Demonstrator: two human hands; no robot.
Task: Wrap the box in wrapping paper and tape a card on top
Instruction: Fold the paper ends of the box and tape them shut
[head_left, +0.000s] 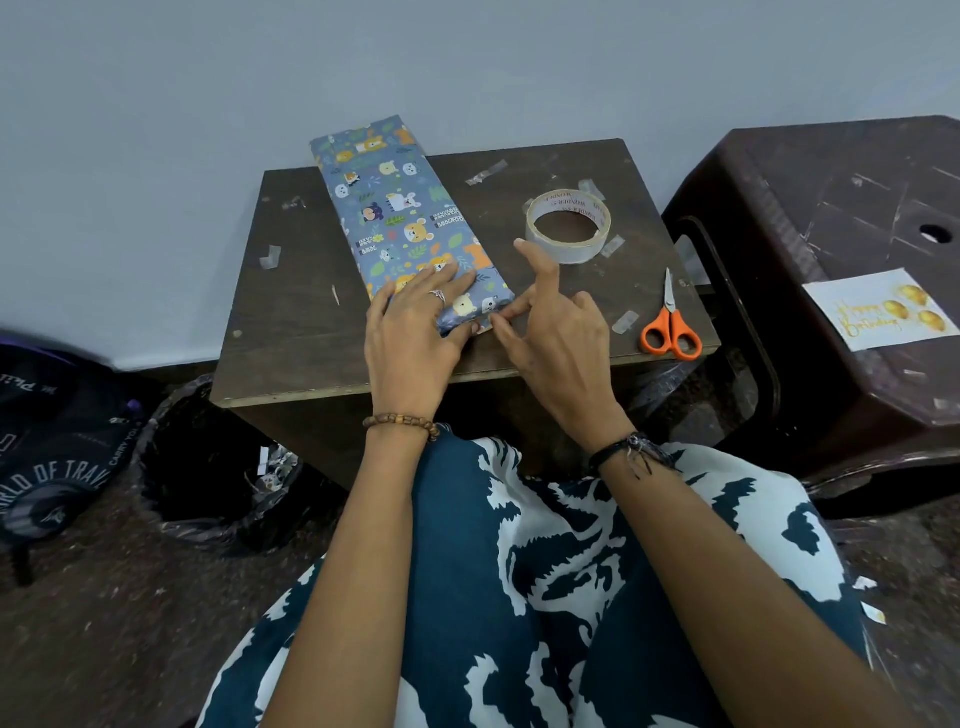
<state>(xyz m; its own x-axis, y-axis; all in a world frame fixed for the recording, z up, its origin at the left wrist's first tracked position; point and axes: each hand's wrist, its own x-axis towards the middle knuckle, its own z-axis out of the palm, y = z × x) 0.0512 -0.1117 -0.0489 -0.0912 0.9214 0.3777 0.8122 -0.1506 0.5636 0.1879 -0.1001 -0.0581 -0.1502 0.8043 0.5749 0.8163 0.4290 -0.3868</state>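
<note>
Wrapped box (410, 218) under flat left hand (415, 322), right hand (550, 332) pinching its near-end paper fold

Paper, wood and plastic surfaces

Glossy printed wrapping paper (410, 218) covers the box; matt, scuffed dark wood tabletop (291, 312); clear shiny tape roll (568, 226); scissors (670, 325) with orange plastic handles and metal blades.

Tape roll (568, 224) right of box (402, 215); scissors (670, 325) nearer.

Dim, even light; wide-angle warp, blurred edges.
</note>
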